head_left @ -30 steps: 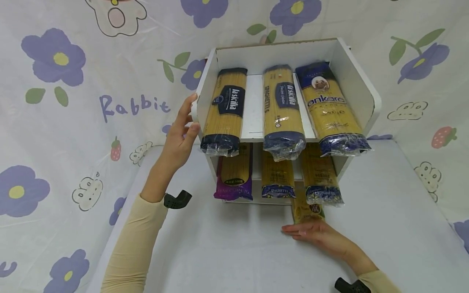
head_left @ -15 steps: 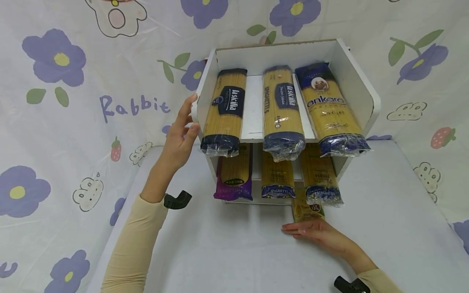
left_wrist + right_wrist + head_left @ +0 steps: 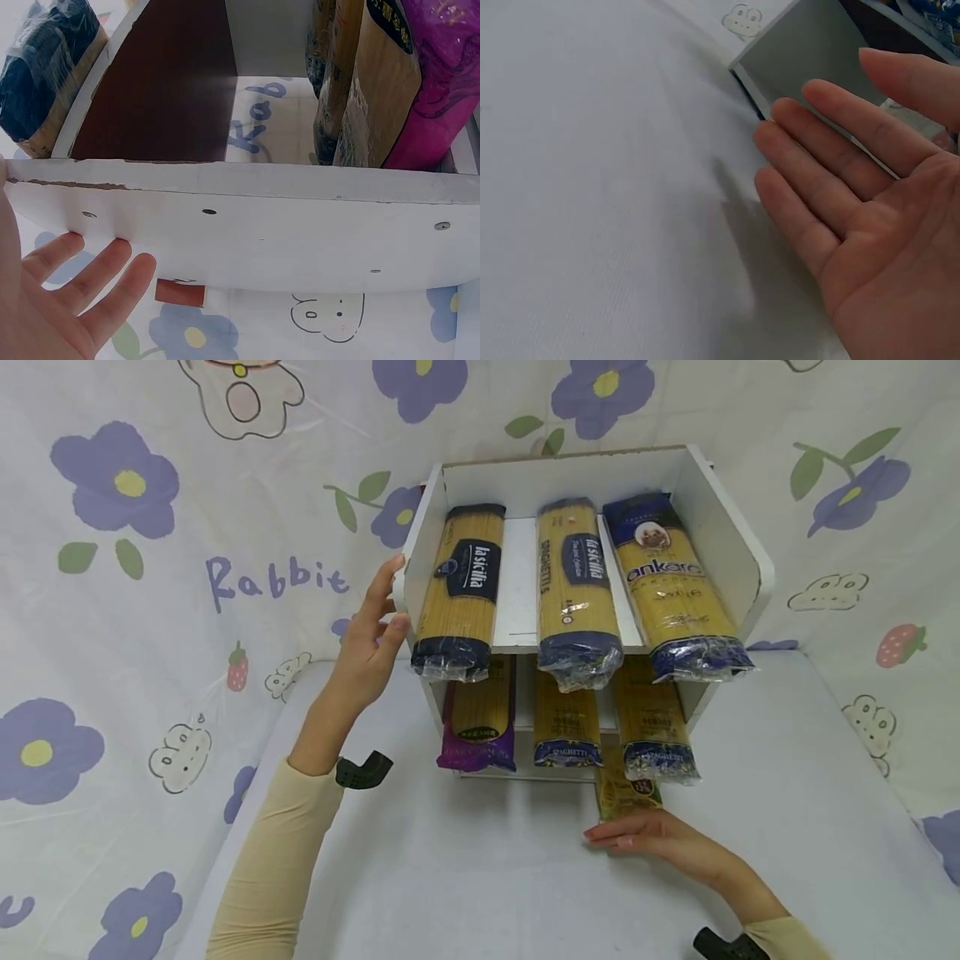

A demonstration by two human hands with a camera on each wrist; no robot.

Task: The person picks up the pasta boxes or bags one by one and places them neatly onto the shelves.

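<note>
A white two-tier shelf [image 3: 517, 572] bears several packs of spaghetti. My left hand [image 3: 363, 647] touches its left side panel [image 3: 300, 232], fingertips against the outer face and fingers fairly straight. On top lie a dark-labelled pack [image 3: 459, 585], a middle spaghetti pack [image 3: 577, 585] and a blue-ended pack [image 3: 675, 581]. Below are a purple-ended pack [image 3: 478, 718] and two blue-banded packs, one in the middle [image 3: 567, 714] and one at right [image 3: 654, 714]. At the bottom right, a yellow spaghetti pack [image 3: 624, 789] sticks out; my right hand [image 3: 667, 843] is at its front end, fingers extended. Contact there is unclear.
The shelf stands on a white-covered table [image 3: 465, 877] against a flower-printed cloth [image 3: 262, 493]. Black wrist mounts sit at the left wrist [image 3: 363, 770] and right wrist [image 3: 729, 945]. Pack ends overhang the shelf fronts.
My right hand has shifted slightly right and down from the bottom yellow pack's end. The left hand stays on the side panel. The head view has tilted slightly.
</note>
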